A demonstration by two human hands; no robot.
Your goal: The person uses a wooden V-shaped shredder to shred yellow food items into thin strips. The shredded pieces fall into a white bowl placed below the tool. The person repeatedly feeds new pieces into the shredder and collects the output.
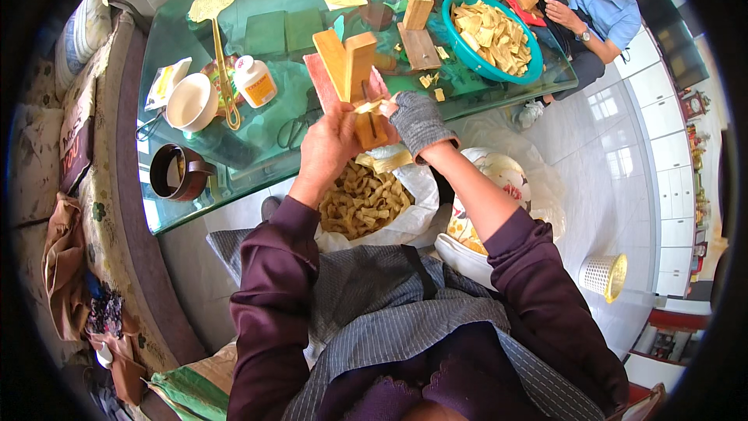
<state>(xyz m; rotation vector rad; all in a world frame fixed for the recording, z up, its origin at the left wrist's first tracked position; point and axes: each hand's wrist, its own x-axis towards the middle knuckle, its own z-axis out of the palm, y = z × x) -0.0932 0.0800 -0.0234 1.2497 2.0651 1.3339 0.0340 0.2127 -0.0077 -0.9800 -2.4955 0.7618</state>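
Between both hands, a pale yellow strip (369,106) is pinched over a wooden block tool (369,131) with a dark slot, at the table's near edge. My left hand (332,143) is bare and grips the strip's left end. My right hand (414,120), in a grey fingerless knit glove, holds its right end. Two upright wooden pieces (347,64) rise behind the block, with a pink cloth (320,79) beneath. Directly below the hands, a white sack (423,193) holds many curled tan pieces (365,202). Fingertip contact with the block is partly hidden.
On the glass table (234,178) stand a dark mug (180,172), a white bowl (191,103), a white bottle (255,82), a yellow strainer (217,11), another wooden block tool (418,47) and a teal basin (534,67) of pale pieces. Another person (605,6) works at the far right.
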